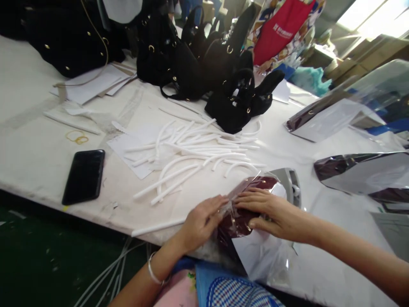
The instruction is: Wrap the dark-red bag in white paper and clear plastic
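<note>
A dark red bag (pixel 236 221) in clear plastic lies at the table's front edge, a white sheet of paper (pixel 255 251) against it. My left hand (pixel 203 221) is at its left side, fingers closed on the edge of the plastic wrapping. Across the top of the bag rests my right hand (pixel 275 213), its fingers stretched out flat over the plastic and the thumb apart. Just behind the bag, partly covered by it, is a grey device (pixel 292 185), perhaps a tape dispenser. The underside of the bag is hidden.
White flexible tubes (pixel 191 149) lie in a pile mid-table. A black phone (pixel 84 177) and yellow rubber bands (pixel 76 137) are left. Black bags (pixel 198 64) stand behind; plastic-wrapped bags (pixel 361 170) lie right. A person in a red apron (pixel 281 30) stands across the table.
</note>
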`<state>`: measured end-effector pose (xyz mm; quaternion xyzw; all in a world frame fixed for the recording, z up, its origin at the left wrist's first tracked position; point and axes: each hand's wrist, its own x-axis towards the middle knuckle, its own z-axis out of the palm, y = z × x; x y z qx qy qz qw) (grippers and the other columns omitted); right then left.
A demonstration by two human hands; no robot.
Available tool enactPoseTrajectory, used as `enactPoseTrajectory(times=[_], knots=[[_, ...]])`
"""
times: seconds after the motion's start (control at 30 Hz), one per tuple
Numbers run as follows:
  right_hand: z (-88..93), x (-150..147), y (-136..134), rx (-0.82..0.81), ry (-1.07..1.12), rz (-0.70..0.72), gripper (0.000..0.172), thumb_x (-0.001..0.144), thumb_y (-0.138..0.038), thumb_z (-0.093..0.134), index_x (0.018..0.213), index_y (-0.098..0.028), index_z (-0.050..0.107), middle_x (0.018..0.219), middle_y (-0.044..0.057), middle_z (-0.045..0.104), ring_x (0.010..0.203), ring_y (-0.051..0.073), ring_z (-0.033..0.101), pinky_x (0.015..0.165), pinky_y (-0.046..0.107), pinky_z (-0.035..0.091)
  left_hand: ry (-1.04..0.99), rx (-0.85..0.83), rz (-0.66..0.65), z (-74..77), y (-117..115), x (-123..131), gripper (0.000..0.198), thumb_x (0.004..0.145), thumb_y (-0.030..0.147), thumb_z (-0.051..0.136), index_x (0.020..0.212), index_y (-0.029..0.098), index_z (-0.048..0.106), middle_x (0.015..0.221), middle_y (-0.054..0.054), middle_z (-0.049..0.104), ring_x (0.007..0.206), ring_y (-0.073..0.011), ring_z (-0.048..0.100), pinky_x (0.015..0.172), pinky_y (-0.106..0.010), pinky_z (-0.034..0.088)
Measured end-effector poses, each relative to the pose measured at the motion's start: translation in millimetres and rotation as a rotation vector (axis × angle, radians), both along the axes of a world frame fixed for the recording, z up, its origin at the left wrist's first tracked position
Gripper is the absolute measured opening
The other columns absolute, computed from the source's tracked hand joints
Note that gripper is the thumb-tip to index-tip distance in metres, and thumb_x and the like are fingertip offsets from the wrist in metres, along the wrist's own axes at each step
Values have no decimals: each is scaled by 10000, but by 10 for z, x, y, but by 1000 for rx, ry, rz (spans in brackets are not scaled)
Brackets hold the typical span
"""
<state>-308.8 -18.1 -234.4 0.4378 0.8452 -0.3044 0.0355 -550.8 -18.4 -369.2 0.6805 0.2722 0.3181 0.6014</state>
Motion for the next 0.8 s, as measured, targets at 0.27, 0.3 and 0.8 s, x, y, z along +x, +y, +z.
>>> enactPoseTrajectory(times=[0.27,0.3,0.8], knots=[[-158,662,-269,416,97,-888,370,963,-483,528,1216,-266,690,1267,38,681,1191,271,616,1073,406,458,-1,-235,37,40,362,122,421,989,441,477,1308,216,636,1308,-70,667,1248,-236,594,1138,-389,406],[-205,759,-230,394,63,-1002,418,943,-528,534,1230,-266,687,1262,38,686,1191,287,615,1077,422,453,0,-224,99,27,513,270,391,961,415,538,1267,204,657,1258,-77,691,1187,-235,628,1103,-377,436],[-500,863,361,-98,547,-1148,558,858,-466,683,1346,-218,575,1053,57,767,1023,268,713,952,415,564,-107,-506,-553,-200,1612,1817,481,780,536,753,1064,150,708,1055,-89,691,991,-184,641,938,-341,472]])
